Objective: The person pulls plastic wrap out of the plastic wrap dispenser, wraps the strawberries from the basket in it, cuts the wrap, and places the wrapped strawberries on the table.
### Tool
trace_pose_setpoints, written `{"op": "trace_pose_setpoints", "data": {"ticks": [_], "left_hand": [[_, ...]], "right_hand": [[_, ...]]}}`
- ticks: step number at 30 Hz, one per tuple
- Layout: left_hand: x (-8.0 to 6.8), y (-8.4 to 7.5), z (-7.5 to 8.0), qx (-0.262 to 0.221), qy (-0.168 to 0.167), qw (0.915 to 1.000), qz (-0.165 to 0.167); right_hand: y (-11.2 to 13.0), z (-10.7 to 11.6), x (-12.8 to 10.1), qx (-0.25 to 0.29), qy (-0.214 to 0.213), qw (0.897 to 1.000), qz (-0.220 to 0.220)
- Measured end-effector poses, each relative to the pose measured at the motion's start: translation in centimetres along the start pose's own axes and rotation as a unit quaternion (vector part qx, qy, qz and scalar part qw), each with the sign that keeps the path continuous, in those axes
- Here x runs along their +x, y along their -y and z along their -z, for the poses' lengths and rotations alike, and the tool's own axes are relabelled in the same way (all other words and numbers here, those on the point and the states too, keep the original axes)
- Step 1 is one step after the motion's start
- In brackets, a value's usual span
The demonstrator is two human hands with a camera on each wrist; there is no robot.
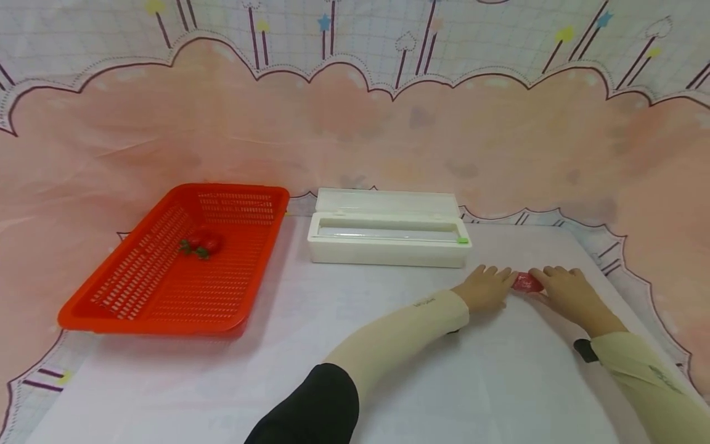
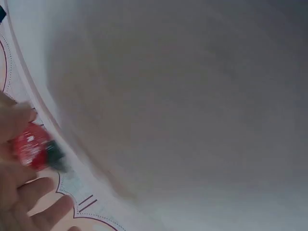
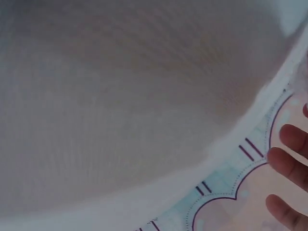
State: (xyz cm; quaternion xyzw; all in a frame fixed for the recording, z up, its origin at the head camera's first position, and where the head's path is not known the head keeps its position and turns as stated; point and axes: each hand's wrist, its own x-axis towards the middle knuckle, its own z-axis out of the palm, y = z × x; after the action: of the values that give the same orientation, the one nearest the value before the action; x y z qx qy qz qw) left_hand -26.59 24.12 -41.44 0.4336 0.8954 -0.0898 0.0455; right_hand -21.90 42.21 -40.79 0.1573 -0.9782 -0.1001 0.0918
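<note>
While the left hand (image 1: 486,288) and right hand (image 1: 574,301) pinch one red fruit (image 1: 527,283) near the table's (image 1: 222,394) far right corner, its wrapping seems unfinished, though film is hard to make out; the open box (image 1: 386,253) stands by the far edge, other fruits (image 1: 206,242) remaining in the basket (image 1: 155,325) along the left edge.

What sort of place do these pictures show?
Probably an indoor tabletop workspace, judging by the patterned cloth, the orange basket holding small red fruits, and the open white box.
</note>
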Motion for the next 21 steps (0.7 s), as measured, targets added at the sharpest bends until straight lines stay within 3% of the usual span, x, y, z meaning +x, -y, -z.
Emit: {"op": "trace_pose_setpoints", "data": {"ticks": [6,14,21], "left_hand": [[0.5,-0.8,-0.3,-0.030,0.040,0.9987,0.011],[0.8,-1.2,-0.2,-0.019,0.041,0.9989,0.011],[1.3,-1.2,-0.1,-0.025,0.052,0.9982,0.016]], "right_hand": [[0.1,-0.4,0.1,0.027,0.042,0.999,-0.018],[-0.4,-0.4,0.0,0.053,0.066,0.996,-0.038],[-0.7,-0.4,0.3,0.101,0.109,0.987,-0.064]]}}
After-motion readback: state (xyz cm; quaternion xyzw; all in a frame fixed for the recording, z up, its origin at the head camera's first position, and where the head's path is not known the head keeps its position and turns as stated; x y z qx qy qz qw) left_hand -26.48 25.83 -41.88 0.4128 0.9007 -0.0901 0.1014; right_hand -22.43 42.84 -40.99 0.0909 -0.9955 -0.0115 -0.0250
